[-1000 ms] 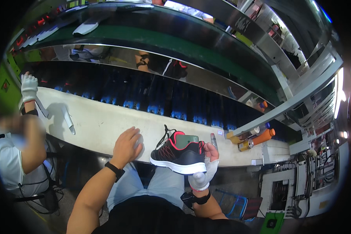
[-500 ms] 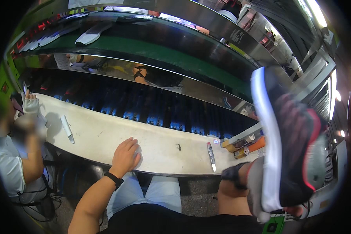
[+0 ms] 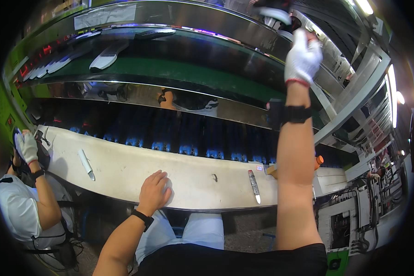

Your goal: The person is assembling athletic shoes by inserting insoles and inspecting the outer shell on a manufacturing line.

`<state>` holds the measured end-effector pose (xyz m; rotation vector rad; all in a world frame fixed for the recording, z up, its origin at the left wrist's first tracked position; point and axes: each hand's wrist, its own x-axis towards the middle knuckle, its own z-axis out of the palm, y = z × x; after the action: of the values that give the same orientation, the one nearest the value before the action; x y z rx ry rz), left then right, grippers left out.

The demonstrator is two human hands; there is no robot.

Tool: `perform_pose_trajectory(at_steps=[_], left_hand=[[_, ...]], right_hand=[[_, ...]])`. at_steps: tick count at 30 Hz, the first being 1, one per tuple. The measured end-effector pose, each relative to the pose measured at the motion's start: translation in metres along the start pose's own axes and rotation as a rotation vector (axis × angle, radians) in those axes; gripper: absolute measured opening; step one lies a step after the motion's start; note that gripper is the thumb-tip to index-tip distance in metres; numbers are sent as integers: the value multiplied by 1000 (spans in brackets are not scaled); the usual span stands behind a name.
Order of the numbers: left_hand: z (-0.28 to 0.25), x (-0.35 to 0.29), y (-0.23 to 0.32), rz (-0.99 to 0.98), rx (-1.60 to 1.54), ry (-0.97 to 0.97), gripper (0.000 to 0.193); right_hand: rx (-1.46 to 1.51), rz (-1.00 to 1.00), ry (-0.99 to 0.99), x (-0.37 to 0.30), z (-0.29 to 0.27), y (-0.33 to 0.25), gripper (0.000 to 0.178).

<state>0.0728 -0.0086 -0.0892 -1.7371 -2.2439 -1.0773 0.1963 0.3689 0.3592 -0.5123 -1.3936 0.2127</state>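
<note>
My bare left hand (image 3: pixel 155 192) lies flat on the pale workbench (image 3: pixel 124 172), fingers stretched out, with nothing in it. Raised to the upper right, my right hand (image 3: pixel 303 60) wears a white knitted glove with a red cuff. Its fingers point up beside a dark shoe (image 3: pixel 294 24) on the upper ledge; whether they grip it is hidden. A blurred black shoe with a white sole (image 3: pixel 275 13) is just beyond, to the left. On the bench lie a pale, shoehorn-like tool (image 3: pixel 86 164) and a dark-handled, white-tipped tool (image 3: pixel 254 186).
A green conveyor belt (image 3: pixel 179 64) carries several pale sole-shaped pieces (image 3: pixel 108 56). Below it, a row of dark and blue rollers (image 3: pixel 188 133) borders the bench. A co-worker's gloved hand (image 3: pixel 27 147) is at the far left. A metal frame post (image 3: pixel 354 103) stands at right.
The large black-and-red shoe has gone from in front of me at right. My right arm has reached up and away to the upper ledge. My left hand has stayed on the bench.
</note>
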Motion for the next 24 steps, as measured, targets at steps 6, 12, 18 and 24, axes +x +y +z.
perform_pose_trajectory(at_steps=[6,12,18,24], left_hand=[[-8,3,-1,23,6,-18,34],[-3,7,-3,40,-109,-44,34],[-90,93,-70,15,45,-47,36],[-264,256,-106,223,478,531,39]], right_hand=[[-420,-88,-687,-124,12,33,33],[-616,139,-890,-130,30,36,45],[-654,108,-822,-137,27,34,41],[-639,37,-740,-143,25,33,41]])
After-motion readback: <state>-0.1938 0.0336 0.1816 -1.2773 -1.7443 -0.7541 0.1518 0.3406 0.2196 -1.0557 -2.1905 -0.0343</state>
